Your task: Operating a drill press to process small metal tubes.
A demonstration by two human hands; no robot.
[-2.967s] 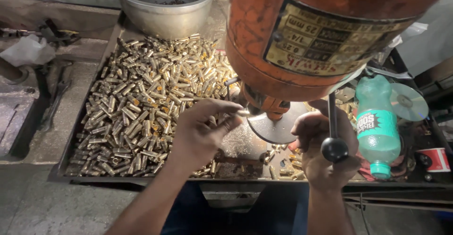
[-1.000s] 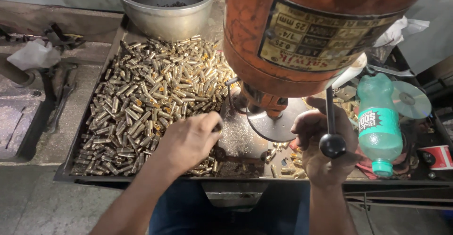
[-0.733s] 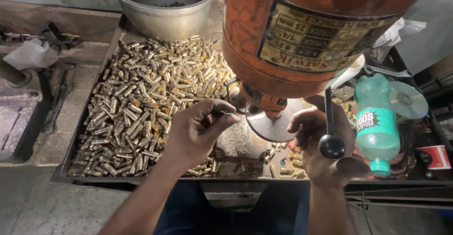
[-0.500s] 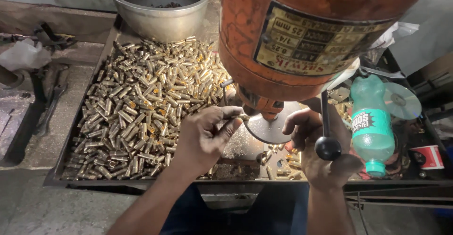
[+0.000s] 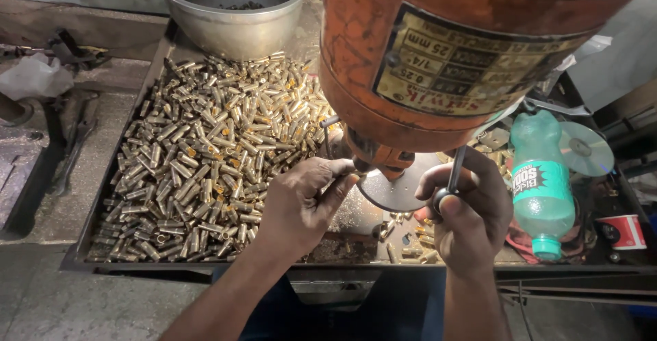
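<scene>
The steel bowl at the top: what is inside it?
Inside the steel bowl only a few dark bits lie against the far wall; the near part of its floor is hidden by its own rim.

one head-worn camera looks steeply down, close over the tray (image 5: 102, 245), from behind the orange drill head (image 5: 438, 46).

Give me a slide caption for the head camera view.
Left hand pinches a small piece under an orange drill press; right hand grips its feed lever, brass tubes heaped alongside.

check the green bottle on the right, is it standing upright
No, the green bottle lies on its side in the tray, cap end toward the person, beside the right hand gripping the lever handle.
</scene>
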